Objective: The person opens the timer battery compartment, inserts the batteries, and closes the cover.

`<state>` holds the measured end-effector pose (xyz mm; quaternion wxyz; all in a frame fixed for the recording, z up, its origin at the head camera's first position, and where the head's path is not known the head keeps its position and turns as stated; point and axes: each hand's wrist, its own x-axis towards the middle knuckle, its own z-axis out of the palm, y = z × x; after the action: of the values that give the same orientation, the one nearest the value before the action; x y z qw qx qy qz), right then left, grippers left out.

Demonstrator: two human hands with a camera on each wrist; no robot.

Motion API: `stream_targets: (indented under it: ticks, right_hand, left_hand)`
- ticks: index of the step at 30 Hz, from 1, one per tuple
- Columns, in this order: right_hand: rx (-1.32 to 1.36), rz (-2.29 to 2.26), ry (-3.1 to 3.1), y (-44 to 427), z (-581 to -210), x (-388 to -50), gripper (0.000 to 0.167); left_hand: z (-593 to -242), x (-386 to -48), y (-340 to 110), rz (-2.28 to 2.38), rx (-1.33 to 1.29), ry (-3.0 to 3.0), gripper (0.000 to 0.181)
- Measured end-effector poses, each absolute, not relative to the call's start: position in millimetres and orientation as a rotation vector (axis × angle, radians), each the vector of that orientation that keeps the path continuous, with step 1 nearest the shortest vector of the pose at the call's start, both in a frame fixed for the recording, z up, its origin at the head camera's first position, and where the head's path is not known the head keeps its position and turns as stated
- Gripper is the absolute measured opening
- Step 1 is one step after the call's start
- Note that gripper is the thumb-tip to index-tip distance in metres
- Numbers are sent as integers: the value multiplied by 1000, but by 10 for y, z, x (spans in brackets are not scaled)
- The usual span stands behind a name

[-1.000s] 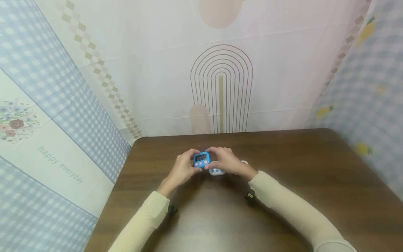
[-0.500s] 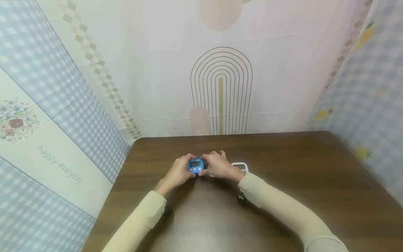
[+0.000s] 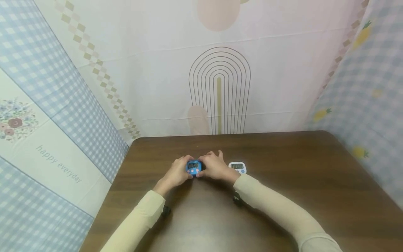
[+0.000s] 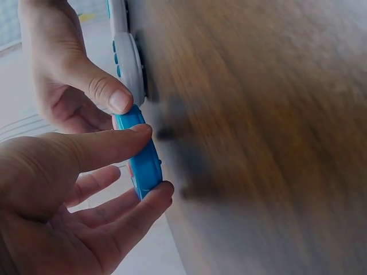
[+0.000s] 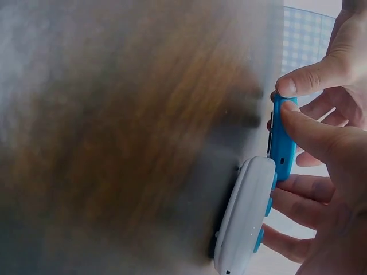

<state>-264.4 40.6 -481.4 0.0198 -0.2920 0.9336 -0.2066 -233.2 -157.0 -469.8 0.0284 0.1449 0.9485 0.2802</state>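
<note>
A blue digital timer (image 3: 193, 168) with pink buttons faces up in the head view. My left hand (image 3: 177, 172) grips its left side between thumb and fingers. My right hand (image 3: 215, 167) pinches its right side with thumb and fingertips. In the left wrist view the blue timer (image 4: 143, 160) is edge-on, close to the tabletop; I cannot tell whether it touches. A white timer (image 5: 245, 212) with blue buttons lies under my right hand, hidden from the head view. Another white timer (image 3: 237, 167) lies to the right, partly covered by my right wrist.
The brown wooden table (image 3: 283, 157) has a rounded far edge. A white patterned cloth (image 3: 163, 87) hangs behind it, with blue checked cloth (image 3: 63, 87) on the left side and more at the right.
Both hands have moved left and slightly nearer with the blue timer, which now sits lower. The far-right white timer has come more into sight; the nearer one is now covered by my right hand.
</note>
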Motion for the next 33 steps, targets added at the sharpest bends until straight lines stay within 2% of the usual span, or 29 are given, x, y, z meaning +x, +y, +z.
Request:
stream_targets:
  ticks: [19,33]
  right_hand:
    - [-885,-504,2957,346,-4871,-2648,66]
    - [-923,-411,2964,317,-4833,-2616,60]
  left_hand:
    - [-4745,-2366,-1621,844,461,2923,63]
    - [-4773,-2321,-1599,800,460,2945,68]
